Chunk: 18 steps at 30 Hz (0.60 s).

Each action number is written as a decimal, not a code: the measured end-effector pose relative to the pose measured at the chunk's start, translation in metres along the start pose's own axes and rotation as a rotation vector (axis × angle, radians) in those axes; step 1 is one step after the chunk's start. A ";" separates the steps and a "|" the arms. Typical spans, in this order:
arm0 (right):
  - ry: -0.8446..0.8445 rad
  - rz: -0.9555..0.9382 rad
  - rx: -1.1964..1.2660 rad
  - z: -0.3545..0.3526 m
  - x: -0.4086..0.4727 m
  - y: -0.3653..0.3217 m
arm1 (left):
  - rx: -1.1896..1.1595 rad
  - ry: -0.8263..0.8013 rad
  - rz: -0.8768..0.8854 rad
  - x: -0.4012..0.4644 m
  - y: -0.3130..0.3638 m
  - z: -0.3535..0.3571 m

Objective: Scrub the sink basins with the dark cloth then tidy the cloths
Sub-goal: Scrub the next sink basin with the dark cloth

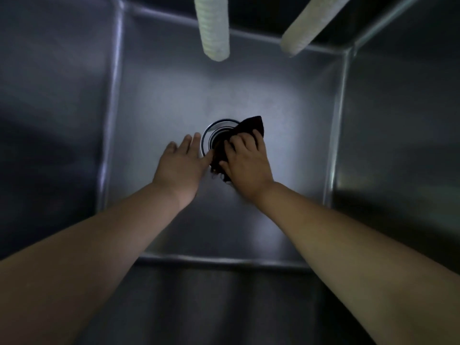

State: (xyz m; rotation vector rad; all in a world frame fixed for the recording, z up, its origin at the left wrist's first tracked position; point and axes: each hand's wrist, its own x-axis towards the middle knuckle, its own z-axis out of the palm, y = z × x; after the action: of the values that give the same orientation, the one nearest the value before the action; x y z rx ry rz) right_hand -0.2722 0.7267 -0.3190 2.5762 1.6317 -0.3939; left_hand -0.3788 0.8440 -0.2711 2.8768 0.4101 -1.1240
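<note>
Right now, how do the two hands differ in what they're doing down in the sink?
The right hand has curled fingers on the dark cloth, pressing it over the drain; the left hand holds nothing. The left hand's fingers lie straight and spread beside the drain, while the right hand covers part of it. Both reach down to the sink floor, close together.

I see two pale, ribbed, flexible hoses hanging down at the far side: the left hose (214, 28) hangs nearly straight, the right hose (310, 26) slants in from the far right. Their open ends look well apart, though the dim light blurs them.
</note>
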 end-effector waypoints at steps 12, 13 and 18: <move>-0.192 -0.159 0.055 -0.012 0.016 0.002 | -0.042 0.053 0.007 -0.002 -0.002 0.000; -0.213 -0.173 0.059 -0.014 0.018 0.005 | -0.042 0.059 0.007 -0.001 -0.003 0.000; -0.266 -0.232 0.006 -0.021 0.018 0.011 | 0.000 -0.031 0.000 0.013 -0.003 -0.005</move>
State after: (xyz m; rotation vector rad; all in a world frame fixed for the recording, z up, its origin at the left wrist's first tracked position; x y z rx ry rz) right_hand -0.2516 0.7419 -0.3042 2.2245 1.8308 -0.7222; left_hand -0.3667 0.8504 -0.2760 2.8556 0.4093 -1.1671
